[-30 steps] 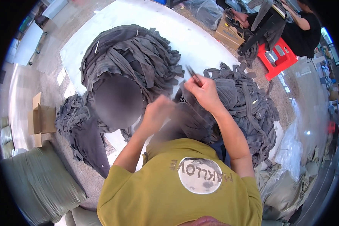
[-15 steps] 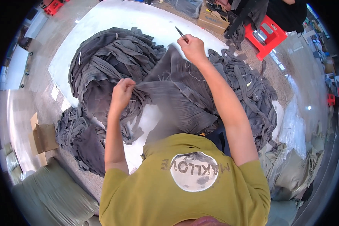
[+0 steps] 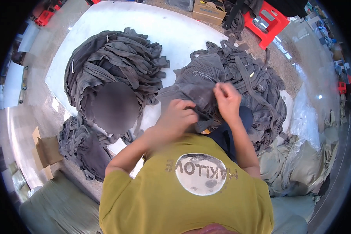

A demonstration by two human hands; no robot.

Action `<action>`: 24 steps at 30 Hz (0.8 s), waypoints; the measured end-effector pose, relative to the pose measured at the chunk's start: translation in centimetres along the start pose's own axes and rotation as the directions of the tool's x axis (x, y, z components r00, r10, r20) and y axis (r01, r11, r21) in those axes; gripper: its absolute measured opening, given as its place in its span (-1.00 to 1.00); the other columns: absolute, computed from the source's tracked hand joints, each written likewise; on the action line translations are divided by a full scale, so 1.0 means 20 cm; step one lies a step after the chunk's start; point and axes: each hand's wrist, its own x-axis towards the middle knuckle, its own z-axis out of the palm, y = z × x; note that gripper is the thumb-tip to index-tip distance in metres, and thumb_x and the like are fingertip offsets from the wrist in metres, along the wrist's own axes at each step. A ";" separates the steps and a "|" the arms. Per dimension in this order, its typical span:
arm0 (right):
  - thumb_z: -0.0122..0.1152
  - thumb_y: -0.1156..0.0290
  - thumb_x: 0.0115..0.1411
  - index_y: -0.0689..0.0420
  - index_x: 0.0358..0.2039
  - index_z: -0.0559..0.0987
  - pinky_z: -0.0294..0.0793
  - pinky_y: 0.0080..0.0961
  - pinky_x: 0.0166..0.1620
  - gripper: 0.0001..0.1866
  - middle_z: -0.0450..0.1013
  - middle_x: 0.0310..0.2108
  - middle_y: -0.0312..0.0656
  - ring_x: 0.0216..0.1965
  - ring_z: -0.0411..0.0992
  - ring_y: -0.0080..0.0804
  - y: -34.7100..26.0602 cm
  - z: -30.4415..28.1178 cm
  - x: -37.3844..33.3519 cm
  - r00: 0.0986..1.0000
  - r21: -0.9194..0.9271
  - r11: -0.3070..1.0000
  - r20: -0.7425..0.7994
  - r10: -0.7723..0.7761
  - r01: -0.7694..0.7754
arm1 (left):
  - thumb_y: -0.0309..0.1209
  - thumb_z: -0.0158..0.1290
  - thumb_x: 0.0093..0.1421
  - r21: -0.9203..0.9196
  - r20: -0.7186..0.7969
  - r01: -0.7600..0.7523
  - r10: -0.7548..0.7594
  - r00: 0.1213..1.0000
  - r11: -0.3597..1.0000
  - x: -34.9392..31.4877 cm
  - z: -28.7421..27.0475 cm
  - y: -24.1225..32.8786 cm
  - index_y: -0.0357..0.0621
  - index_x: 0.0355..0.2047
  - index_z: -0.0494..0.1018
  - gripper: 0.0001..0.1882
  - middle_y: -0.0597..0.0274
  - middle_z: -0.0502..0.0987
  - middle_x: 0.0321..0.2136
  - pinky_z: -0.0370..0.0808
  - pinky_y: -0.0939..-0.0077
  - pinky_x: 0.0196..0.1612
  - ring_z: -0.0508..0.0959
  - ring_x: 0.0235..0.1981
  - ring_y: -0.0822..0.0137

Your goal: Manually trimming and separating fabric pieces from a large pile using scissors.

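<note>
A dark grey ribbed garment [image 3: 201, 70] lies bunched in front of me, with a loose pale thread [image 3: 202, 75] curling across it. My left hand [image 3: 179, 117], slightly smeared by motion, is closed on the garment's near edge close to my shirt. On the garment's right side, my right hand [image 3: 227, 100] has its fingers pinched together against the cloth. What they hold is hidden, and the dark pointed tool seen earlier in that hand does not show. To the left rises a big heap of grey garments [image 3: 117, 58]; another tangled heap [image 3: 257, 93] lies to the right.
The heaps rest on a white table top [image 3: 175, 31]. A smaller grey pile [image 3: 84, 144] sits at the near left, beside an open cardboard box [image 3: 46, 150]. A red stool [image 3: 267, 23] and a carton [image 3: 208, 11] are at the far right. Clear plastic [image 3: 306, 124] covers pale bundles.
Both hands have come closer to me and to each other; the right one dropped from its raised spot. The stretched garment is now bunched, and the pointed tool is out of sight.
</note>
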 end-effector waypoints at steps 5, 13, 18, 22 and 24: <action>0.22 0.50 0.15 0.22 -0.37 0.56 0.42 -0.33 -0.35 -0.93 0.45 -0.45 -0.06 -0.44 0.45 -0.12 0.02 -0.02 0.45 0.933 -0.109 0.986 -0.324 -0.154 0.125 | -0.57 0.06 0.00 -0.296 0.045 0.233 -0.230 0.972 0.927 -0.26 -0.28 0.00 -0.16 -0.40 0.37 -0.86 0.18 0.43 -0.36 0.30 0.23 0.02 0.40 -0.13 0.06; 0.12 0.25 0.23 0.04 -0.27 0.62 0.51 -0.17 -0.19 -0.80 0.53 -0.34 -0.07 -0.24 0.53 -0.01 0.10 0.22 0.63 0.985 -0.352 0.932 0.172 -0.029 0.088 | -0.45 0.13 0.05 -0.288 -0.175 0.226 -0.284 0.943 0.930 -0.09 -0.44 0.14 -0.25 -0.35 0.48 -0.84 0.06 0.54 -0.27 0.44 0.14 -0.04 0.51 -0.14 0.00; 0.23 0.28 0.18 0.22 -0.35 0.60 0.35 -0.61 -0.40 -0.77 0.43 -0.63 -0.36 -0.54 0.36 -0.65 0.01 0.03 0.41 0.930 0.087 0.950 0.250 0.269 -0.299 | -0.13 -0.07 0.36 -0.877 -0.477 -0.453 0.170 0.862 -0.160 0.24 -0.51 0.58 -0.14 -0.26 0.58 -0.64 -0.01 0.55 -0.28 0.49 0.18 -0.29 0.53 -0.32 -0.02; 0.25 0.29 0.20 0.22 -0.25 0.59 0.33 -0.61 -0.38 -0.75 0.40 -0.57 -0.33 -0.51 0.28 -0.65 -0.03 0.05 0.21 0.895 0.091 0.964 0.402 0.194 -0.250 | 0.12 -0.02 0.27 -0.811 -0.486 -0.282 0.320 0.813 -0.513 0.44 -0.47 0.62 -0.09 -0.03 0.58 -0.44 0.05 0.39 -0.09 0.18 0.26 0.08 0.34 -0.14 0.28; 0.23 0.31 0.22 0.23 -0.19 0.58 0.39 -0.51 -0.34 -0.75 0.45 -0.49 -0.24 -0.47 0.38 -0.51 -0.09 0.08 0.16 0.901 0.138 0.966 0.408 0.145 -0.218 | 0.10 -0.01 0.27 -0.739 -0.555 -0.466 0.047 0.830 -0.486 0.44 -0.44 0.67 -0.15 -0.09 0.60 -0.44 0.07 0.44 -0.18 0.27 0.38 -0.10 0.33 -0.16 0.30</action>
